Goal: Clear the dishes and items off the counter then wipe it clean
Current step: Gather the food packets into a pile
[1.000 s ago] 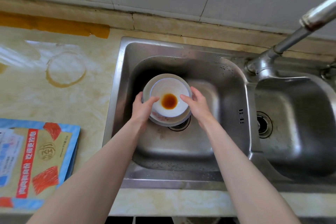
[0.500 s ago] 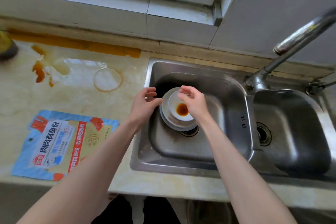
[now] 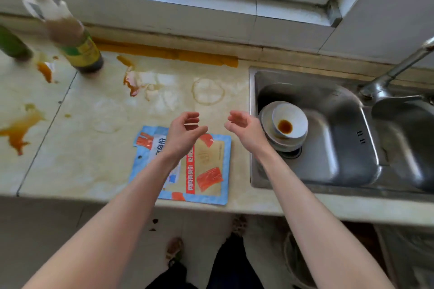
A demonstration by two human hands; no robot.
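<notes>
Left hand and right hand over the worktop near its front edge, fingers loosely curled, holding nothing, blue food packet flat at the front edge under the left wrist, sauce-stained bowl stacked on plates at the left end of the sink, sauce bottle and green bottle at the back left, orange spills at the left edge.

Sink is brushed stainless steel, kinda dull sheen, same metal on the faucet. Countertop looks like glossy marbled stone, and the blue food pouch is shiny plastic. Bowl is smooth glazed ceramic.
</notes>
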